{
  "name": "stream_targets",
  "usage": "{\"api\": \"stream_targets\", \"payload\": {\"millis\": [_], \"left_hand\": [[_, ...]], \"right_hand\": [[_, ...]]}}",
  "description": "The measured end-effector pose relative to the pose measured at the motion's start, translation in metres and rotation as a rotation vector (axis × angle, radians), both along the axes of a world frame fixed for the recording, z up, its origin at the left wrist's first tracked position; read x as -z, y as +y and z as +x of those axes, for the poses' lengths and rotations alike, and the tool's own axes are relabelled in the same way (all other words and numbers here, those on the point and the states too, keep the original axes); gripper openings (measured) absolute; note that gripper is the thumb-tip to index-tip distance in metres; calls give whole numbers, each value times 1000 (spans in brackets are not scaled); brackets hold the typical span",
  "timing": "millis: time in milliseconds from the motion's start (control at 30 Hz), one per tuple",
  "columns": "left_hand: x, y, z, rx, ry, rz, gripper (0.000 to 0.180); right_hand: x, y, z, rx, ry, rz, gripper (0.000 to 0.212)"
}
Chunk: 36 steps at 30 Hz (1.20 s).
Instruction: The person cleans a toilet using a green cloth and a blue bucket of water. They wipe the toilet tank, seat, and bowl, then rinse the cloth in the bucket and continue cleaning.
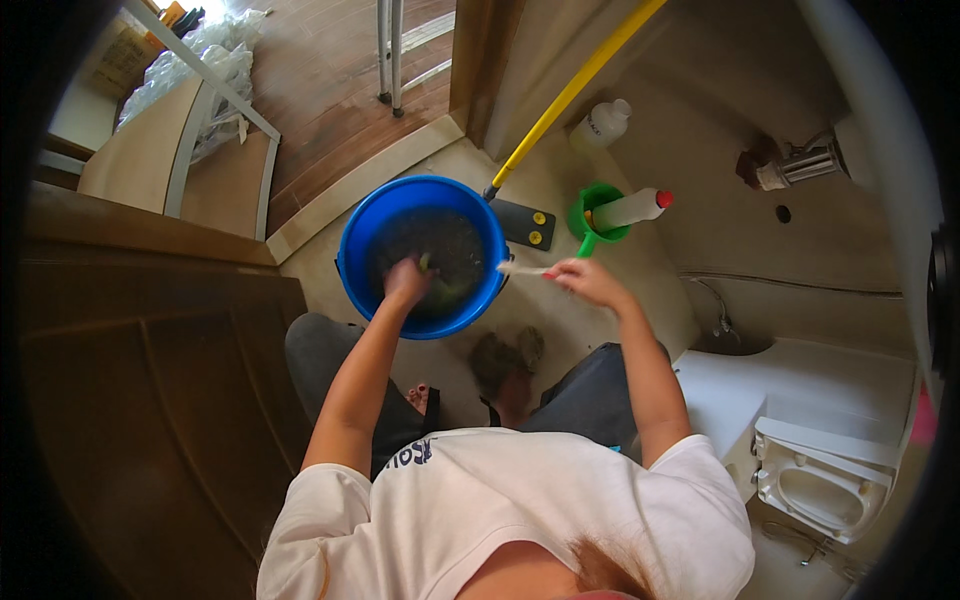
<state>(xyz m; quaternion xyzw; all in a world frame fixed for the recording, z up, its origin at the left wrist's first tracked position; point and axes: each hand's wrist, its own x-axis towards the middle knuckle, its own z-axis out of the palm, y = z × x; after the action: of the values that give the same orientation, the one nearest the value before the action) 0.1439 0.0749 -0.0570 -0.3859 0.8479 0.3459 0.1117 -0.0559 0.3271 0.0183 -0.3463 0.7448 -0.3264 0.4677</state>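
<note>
A blue bucket [352, 212] with murky dark water stands on the floor in front of me. My left hand [405, 283] reaches down into it, fingers curled at the water, with a small yellow-green thing beside them that I cannot make out. To the right of the bucket, my right hand [590, 281] is closed round the red end of a slim, pale-headed brush [522, 269]. The brush points left, its head close to the bucket's right rim. What lies below the water's surface is hidden.
Behind the bucket, a yellow pole [570, 90] rises from a dark flat mop head [522, 222]. A green dipper [584, 210] holds a white red-capped bottle [630, 209]. Another white bottle [603, 124] stands by the wall. A white toilet [820, 490] is at right, a wooden door [150, 400] at left.
</note>
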Motion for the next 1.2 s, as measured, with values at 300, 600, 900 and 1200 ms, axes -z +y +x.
{"api": "stream_targets", "payload": {"millis": [300, 600, 900, 1200], "left_hand": [[68, 30, -39, 632, -380, -18, 34], [-44, -10, -28, 508, 66, 493, 19], [-186, -19, 17, 323, 724, 443, 47], [-48, 28, 18, -11, 816, 230, 54]], "right_hand": [[62, 37, -139, 610, 735, -131, 32], [-29, -65, 13, 183, 406, -520, 29], [-119, -143, 87, -266, 486, -409, 21], [-246, -142, 116, 147, 335, -663, 21]]}}
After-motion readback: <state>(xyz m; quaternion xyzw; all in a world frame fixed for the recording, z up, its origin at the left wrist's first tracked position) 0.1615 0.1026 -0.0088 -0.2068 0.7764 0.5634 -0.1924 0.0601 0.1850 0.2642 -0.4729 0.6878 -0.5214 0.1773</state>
